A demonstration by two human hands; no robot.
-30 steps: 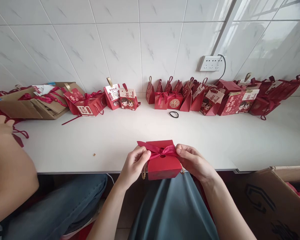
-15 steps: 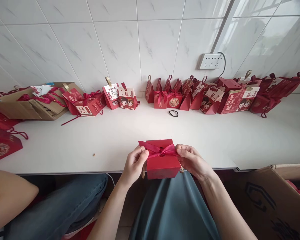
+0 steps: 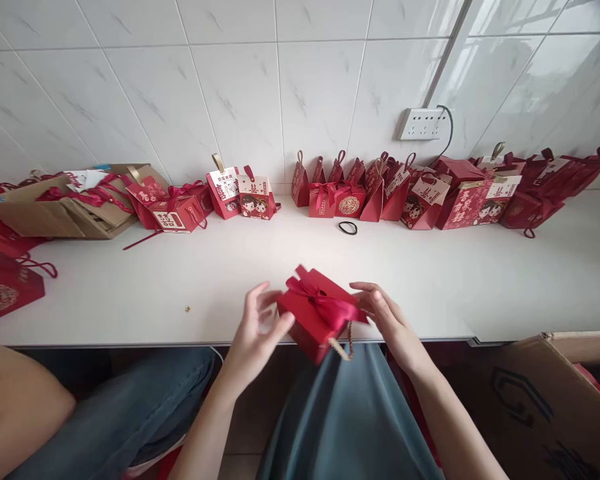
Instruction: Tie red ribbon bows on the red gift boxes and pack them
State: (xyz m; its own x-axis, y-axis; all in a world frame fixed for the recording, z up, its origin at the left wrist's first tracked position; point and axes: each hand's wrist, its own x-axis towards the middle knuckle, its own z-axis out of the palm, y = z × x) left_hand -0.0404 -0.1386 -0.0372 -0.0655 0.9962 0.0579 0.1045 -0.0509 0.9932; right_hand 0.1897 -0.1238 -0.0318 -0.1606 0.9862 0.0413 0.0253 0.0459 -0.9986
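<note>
A red gift box (image 3: pixel 307 317) with a dark pink ribbon bow (image 3: pixel 325 303) on top is turned at an angle over the table's front edge. Twisted cord handles (image 3: pixel 341 348) hang at its near right side. My left hand (image 3: pixel 260 327) holds the box's left end, with the thumb on the near corner and the fingers behind. Beside the right end is my right hand (image 3: pixel 385 320), its fingers stretched out and apart, close to the ribbon tail. Whether those fingertips touch the box is hard to tell. The box is slightly blurred.
Along the tiled wall stand several red gift boxes (image 3: pixel 337 200). A black elastic band (image 3: pixel 347 228) lies in front of them. Flattened cardboard (image 3: pixel 80 217) is at the left, and a large carton (image 3: pixel 545 400) stands below right. Another person's knee (image 3: pixel 145 393) is at left.
The box has turned so that its right end swings toward me. Both hands have let go of the bow's loops. My left hand has moved onto the box's end, and my right fingers have opened.
</note>
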